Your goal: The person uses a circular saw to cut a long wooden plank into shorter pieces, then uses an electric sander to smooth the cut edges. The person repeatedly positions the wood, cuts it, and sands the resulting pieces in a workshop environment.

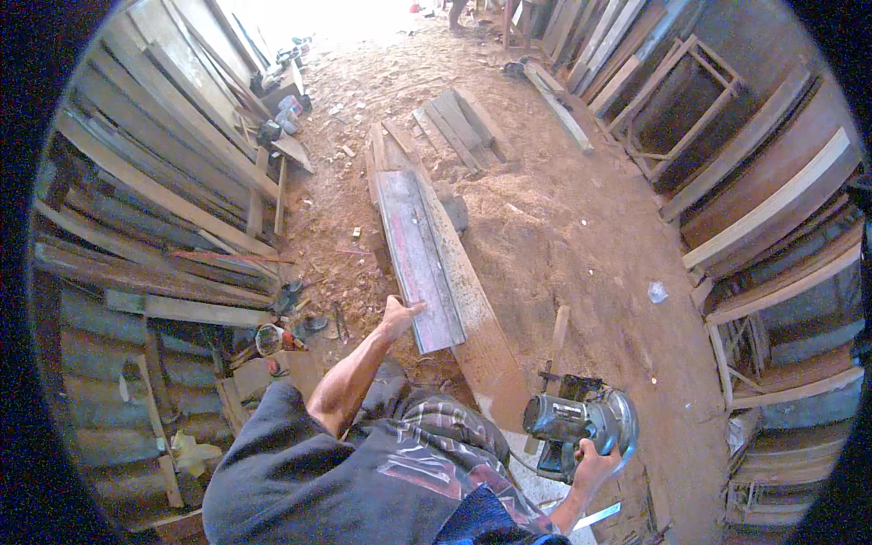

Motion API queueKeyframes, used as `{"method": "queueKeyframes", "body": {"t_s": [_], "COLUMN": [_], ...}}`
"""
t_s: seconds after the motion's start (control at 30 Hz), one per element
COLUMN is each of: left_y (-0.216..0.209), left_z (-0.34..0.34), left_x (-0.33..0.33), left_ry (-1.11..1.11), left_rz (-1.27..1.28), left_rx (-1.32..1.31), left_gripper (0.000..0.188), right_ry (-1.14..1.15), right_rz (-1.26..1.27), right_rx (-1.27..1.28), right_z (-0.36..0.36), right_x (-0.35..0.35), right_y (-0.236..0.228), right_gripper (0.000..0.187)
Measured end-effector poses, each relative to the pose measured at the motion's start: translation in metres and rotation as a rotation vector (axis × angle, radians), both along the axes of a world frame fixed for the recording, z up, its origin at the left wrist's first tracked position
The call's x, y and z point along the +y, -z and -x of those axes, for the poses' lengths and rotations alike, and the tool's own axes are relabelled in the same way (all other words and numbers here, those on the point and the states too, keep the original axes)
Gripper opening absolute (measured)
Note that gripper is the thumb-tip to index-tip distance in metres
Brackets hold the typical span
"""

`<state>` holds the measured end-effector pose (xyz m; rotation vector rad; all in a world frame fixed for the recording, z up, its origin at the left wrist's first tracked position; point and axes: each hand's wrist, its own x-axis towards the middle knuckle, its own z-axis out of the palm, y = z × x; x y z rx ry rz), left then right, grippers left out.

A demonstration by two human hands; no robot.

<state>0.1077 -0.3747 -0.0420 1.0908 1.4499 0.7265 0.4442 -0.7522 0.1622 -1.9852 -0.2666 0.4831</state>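
My left hand [400, 318] is closed on the left edge of a greyish-white board [420, 259], near its close end, with the thumb on top. The board has dark lines along its length and a reddish streak. Beneath and beside it lies a long brown plank [481, 336] dusted with sawdust. At the lower right my right hand [595, 461] is wrapped round the handle of a circular saw [559, 418], which is beside the plank's close end. The saw has a dark motor body and a round guard; its blade edge cannot be made out.
Timber boards [173, 154] lean along the left wall, and wooden frames [677, 109] and planks along the right. Short boards [459, 127] lie on the sawdust-covered floor [599, 227] ahead. A white container [270, 340] stands at left. A person's leg [457, 13] shows far off.
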Motion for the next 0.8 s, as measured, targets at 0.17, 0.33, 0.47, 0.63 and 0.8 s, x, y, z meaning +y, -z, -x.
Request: {"method": "queueKeyframes", "body": {"t_s": [0.17,0.33,0.47,0.63,0.8], "left_y": [-0.035,-0.022,-0.016,-0.028,-0.006], "left_z": [-0.062,-0.091,-0.073,-0.05,-0.031], "left_x": [-0.022,-0.037,-0.034,0.008,0.07], "left_ry": [-0.125,0.056,0.149,0.492,0.786], "left_rz": [-0.41,-0.638,-1.027,-0.681,-0.806], "left_rx": [0.848,1.275,1.236,1.009,1.241], "left_gripper": [0.077,0.075,0.083,0.11,0.101], "right_ry": [-0.023,-0.036,0.009,-0.005,0.164], "right_rz": [0.026,0.063,0.014,0.005,0.069], "right_rx": [-0.004,-0.068,-0.054,-0.073,0.031], "right_z": [-0.003,-0.003,-0.003,0.001,0.015], "right_x": [-0.001,0.001,0.0,0.003,0.013], "right_y": [0.009,0.014,0.015,0.004,-0.012], "right_gripper": [0.028,0.026,0.024,0.024,0.026]}}
